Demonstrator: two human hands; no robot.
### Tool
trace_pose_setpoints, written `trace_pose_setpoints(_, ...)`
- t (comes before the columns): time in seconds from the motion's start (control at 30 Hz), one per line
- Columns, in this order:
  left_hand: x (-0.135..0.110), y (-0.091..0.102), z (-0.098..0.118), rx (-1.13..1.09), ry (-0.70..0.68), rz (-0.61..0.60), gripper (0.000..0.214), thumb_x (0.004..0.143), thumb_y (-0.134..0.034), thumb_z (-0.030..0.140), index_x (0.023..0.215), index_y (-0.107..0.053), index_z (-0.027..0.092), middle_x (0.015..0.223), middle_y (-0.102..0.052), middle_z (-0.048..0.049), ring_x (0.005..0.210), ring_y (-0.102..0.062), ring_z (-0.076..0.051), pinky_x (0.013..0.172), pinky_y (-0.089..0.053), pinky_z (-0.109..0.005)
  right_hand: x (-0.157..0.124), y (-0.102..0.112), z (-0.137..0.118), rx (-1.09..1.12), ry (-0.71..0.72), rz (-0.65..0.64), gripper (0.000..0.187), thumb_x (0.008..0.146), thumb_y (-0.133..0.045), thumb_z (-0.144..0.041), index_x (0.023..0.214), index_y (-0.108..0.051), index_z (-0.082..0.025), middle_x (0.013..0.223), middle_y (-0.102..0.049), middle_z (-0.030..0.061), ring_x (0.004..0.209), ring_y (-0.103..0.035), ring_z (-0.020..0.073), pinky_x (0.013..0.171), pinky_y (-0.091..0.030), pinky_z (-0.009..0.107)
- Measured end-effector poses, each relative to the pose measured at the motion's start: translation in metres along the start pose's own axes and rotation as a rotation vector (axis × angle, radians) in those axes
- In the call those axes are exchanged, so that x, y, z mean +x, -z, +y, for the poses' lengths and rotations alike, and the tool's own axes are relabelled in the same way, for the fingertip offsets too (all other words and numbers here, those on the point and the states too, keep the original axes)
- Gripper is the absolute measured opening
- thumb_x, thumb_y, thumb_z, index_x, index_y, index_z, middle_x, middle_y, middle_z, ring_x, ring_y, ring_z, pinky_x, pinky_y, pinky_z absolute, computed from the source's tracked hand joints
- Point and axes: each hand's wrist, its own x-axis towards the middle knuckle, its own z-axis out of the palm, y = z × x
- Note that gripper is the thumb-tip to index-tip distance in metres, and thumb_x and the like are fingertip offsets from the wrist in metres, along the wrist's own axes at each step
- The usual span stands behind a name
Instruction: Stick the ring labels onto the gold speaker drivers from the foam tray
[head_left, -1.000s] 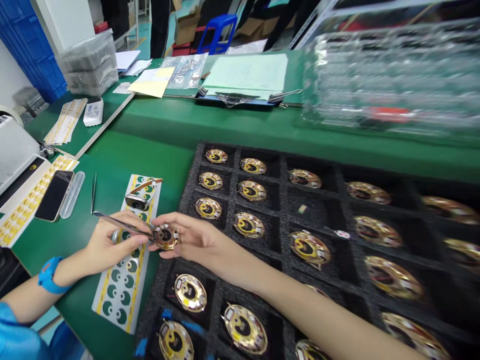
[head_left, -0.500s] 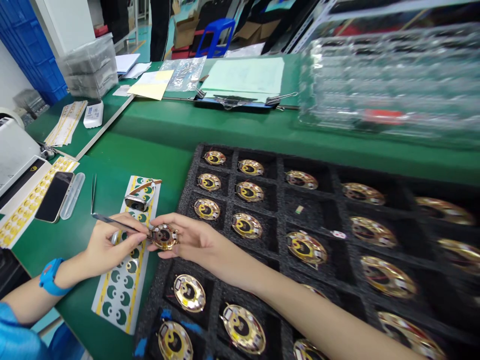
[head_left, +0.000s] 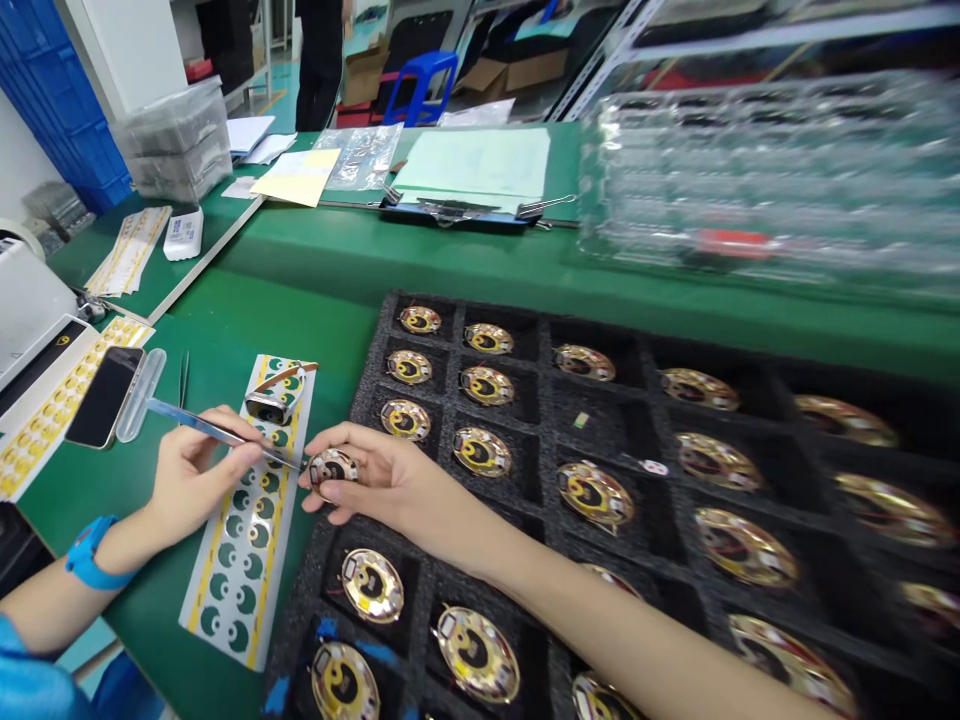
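Beside the foam tray (head_left: 360,395), right hand (head_left: 375,480) pinching gold disc (head_left: 334,467) now tilted edgewise, left hand (head_left: 195,470) gripping tweezers (head_left: 225,435) raised steeper.

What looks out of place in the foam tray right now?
Two small loose bits lie in the black foam tray where gold discs sit elsewhere: a tiny greenish piece in an otherwise bare cell, and a white-and-red scrap on a divider. Nothing looks spilled or broken.

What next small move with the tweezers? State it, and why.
Probably ease the tweezers tip down onto the round gold part: the left hand aims the tip right at its edge, while the right hand holds it above the foam tray.
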Motion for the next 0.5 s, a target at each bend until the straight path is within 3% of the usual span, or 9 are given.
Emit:
trace_pose_setpoints(0.2,0.002,0.003,-0.004,-0.077,0.146,0.045,0.015,0.079,-0.075,0.031,0.081,-0.07,0.017,0.076,-0.065,-0.002,0.062,-0.059,-0.01,0.058,-0.052,-0.021,0.001,0.0,0.0,-0.032,0.03,0.021,0.035,0.075,-0.076,-0.036,0.096,-0.053,-0.019,0.083,-0.062,-0.0001,0.063,-0.064,0.0085,0.047,-0.047,0.016)
trace_pose_setpoints(0.5,0.014,0.012,-0.01,-0.131,0.339,0.117,0.024,0.074,-0.078,0.034,0.079,-0.066,0.015,0.069,-0.063,-0.0007,0.059,-0.058,-0.009,0.053,-0.047,-0.017,0.0,0.001,-0.004,0.028,0.002,0.022,0.033,0.076,-0.073,-0.028,0.103,-0.056,-0.018,0.091,-0.064,0.0032,0.066,-0.065,0.0094,0.048,-0.047,0.016)
